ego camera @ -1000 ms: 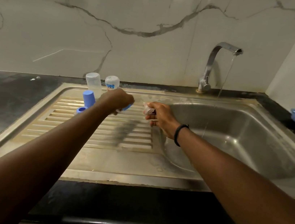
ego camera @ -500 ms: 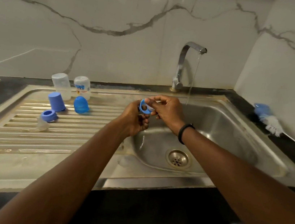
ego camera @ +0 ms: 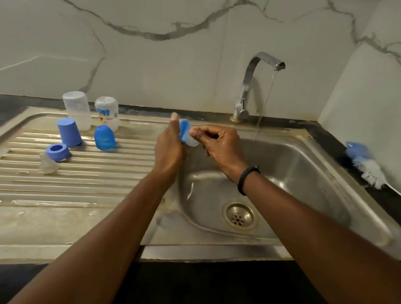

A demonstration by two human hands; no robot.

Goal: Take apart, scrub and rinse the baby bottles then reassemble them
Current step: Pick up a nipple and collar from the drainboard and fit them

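My left hand [ego camera: 170, 145] holds a blue bottle ring [ego camera: 183, 129] over the sink's left rim. My right hand [ego camera: 218, 145] pinches a clear teat [ego camera: 192, 141] set against that ring. On the ribbed drainboard [ego camera: 82, 176] two clear bottles stand upside down: a plain one [ego camera: 76, 108] and one with a printed label [ego camera: 107, 112]. In front of them stand two blue caps [ego camera: 69, 132] [ego camera: 104, 137]. A second blue ring [ego camera: 58, 152] with a clear teat [ego camera: 48, 165] lies further left.
The tap [ego camera: 249, 81] runs a thin stream into the steel sink basin [ego camera: 306, 182], right of my hands. The drain [ego camera: 239, 215] sits in the basin floor. A blue-handled bottle brush [ego camera: 365, 164] lies on the dark counter at right.
The view has swung right. Both hands moved from the drainboard to the basin's edge; the left now holds the ring more upright and the right pinches the teat against it.
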